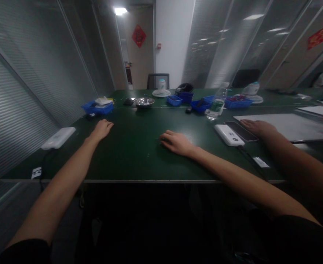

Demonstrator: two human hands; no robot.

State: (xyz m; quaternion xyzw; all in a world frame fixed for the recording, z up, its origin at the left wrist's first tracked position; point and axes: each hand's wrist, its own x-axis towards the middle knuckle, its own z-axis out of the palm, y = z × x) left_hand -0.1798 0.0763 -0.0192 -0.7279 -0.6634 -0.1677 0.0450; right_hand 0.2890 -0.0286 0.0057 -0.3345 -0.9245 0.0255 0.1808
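Observation:
My left hand (102, 129) rests on the dark green table (131, 154) at the left, its fingers curled together, and nothing shows at the fingertips. Near the middle, my right hand (175, 142) lies palm down with bent, closed fingers. A tiny thin dark bit pokes out at its fingertips, too small to name. The hands are well apart. Closest to my left hand is a blue basket (96, 107) with a white item and a yellow item in it. To the right of my right hand lies a white power bank-like box (228, 135) with a black cable.
Another person's hand (257, 127) lies on a white board (285, 123), beside a dark phone (241, 131). A clear bottle (217, 104), a metal bowl (144, 102) and several blue baskets stand farther back. Another white box (59, 138) sits at the left edge.

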